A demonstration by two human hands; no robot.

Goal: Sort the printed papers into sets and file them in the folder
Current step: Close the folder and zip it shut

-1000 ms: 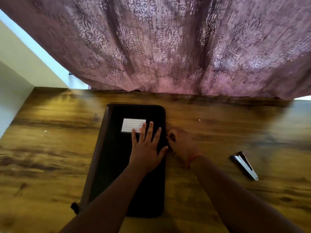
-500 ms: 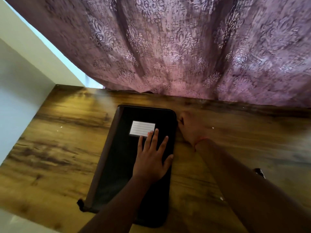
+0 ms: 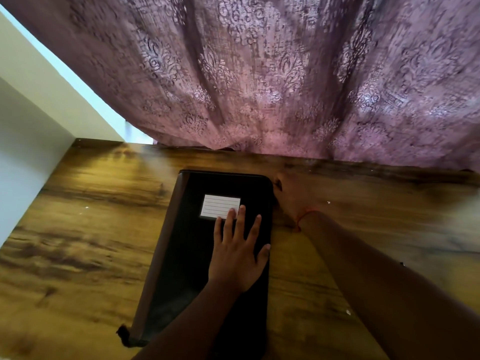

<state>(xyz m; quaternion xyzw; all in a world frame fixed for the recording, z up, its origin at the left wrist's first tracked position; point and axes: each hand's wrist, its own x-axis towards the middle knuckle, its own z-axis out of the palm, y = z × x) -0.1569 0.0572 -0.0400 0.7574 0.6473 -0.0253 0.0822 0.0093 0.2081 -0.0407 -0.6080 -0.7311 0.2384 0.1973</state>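
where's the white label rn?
Head view, centre: the white lined label sits on the upper cover of the black zip folder, its lower right corner under the left hand's fingertips.

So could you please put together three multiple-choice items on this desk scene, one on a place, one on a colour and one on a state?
1. Where does the left hand rest?
A. flat on the black zip folder
B. on the bare wooden table
C. on the curtain

2. What colour is the patterned lace curtain behind the table?
A. green
B. mauve-purple
C. yellow

3. What state is the folder in?
A. lying open with papers showing
B. standing upright
C. lying closed, its white lined label facing up

Answers:
1 A, the spread fingers lie on the cover just below the label.
2 B, the fabric shows dusky purple throughout.
3 C, only the cover shows, while the right hand sits at its far right corner; its grip there is too blurred to judge.
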